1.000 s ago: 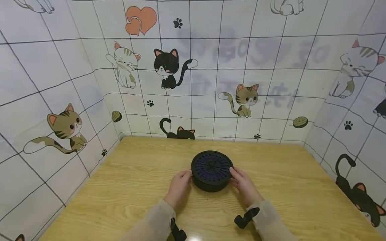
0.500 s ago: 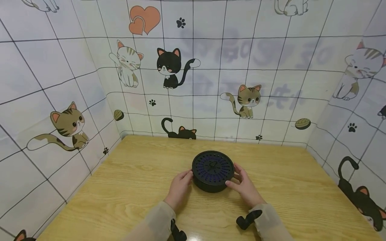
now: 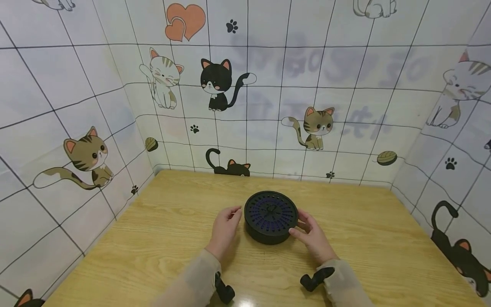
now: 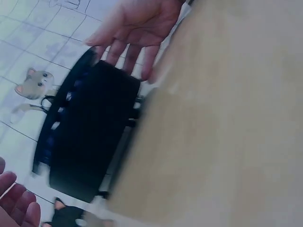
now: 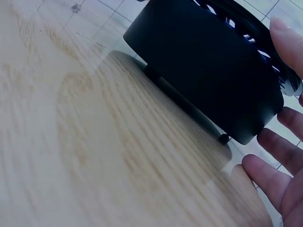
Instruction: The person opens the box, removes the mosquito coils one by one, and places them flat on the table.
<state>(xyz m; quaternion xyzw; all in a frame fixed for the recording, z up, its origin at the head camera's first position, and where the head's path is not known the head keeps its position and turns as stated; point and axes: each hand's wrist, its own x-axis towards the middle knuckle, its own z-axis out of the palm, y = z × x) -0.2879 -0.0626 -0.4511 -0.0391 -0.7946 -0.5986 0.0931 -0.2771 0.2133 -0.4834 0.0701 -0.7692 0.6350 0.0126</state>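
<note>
A round black box [image 3: 270, 232] with a slotted lid, purple showing in its slots, sits near the middle of the wooden table. Short feet show under its side in the right wrist view. My right hand [image 3: 314, 243] holds it by the right side, thumb at the front of the rim and fingers around the far side. Just left of the box, a narrow gap away, is my left hand [image 3: 224, 230], empty with loosely bent fingers. The left wrist view shows the left fingers [image 4: 19, 205] apart from the box wall [image 4: 94, 132].
The wooden table [image 3: 172, 213] reaches back to a white wall covering [image 3: 264, 136] with a grid and printed cats. Similar covering stands along both sides. A black wrist strap piece [image 3: 224, 290] juts from the left sleeve, another black piece [image 3: 316, 279] from the right.
My left hand has let go of the box and drawn slightly away to the left. My right thumb has slid along the rim toward the front. The box stays in nearly the same spot.
</note>
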